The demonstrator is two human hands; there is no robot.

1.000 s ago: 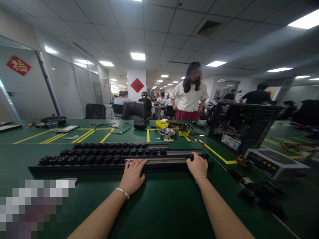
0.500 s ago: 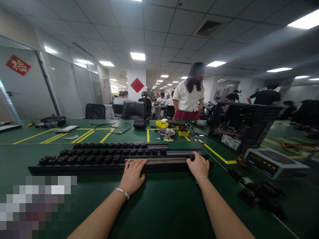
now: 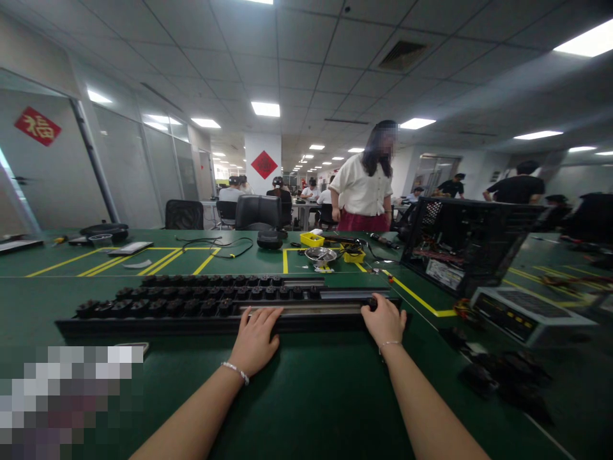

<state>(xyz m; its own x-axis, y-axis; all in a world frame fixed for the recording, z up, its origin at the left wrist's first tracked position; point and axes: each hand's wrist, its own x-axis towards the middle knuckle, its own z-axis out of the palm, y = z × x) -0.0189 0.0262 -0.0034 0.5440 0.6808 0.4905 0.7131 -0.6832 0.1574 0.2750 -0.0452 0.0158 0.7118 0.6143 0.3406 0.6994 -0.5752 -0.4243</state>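
Hands point(image 3: 255, 338) resting on a long black tray point(image 3: 225, 313) at frame centre
Left hand is lying flat and open; right hand point(image 3: 384, 321) is gripping the tray's end, where a sideways shove risks spilling its black knobs point(image 3: 191, 297)

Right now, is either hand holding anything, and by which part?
Right hand grips the long black rail at its right end. Left hand lies flat on its front edge, gripping nothing.

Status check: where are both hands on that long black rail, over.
Left hand flat on long black slotted rail, near its middle. Right hand at rail's right end, on a small black knob. Nothing between them.
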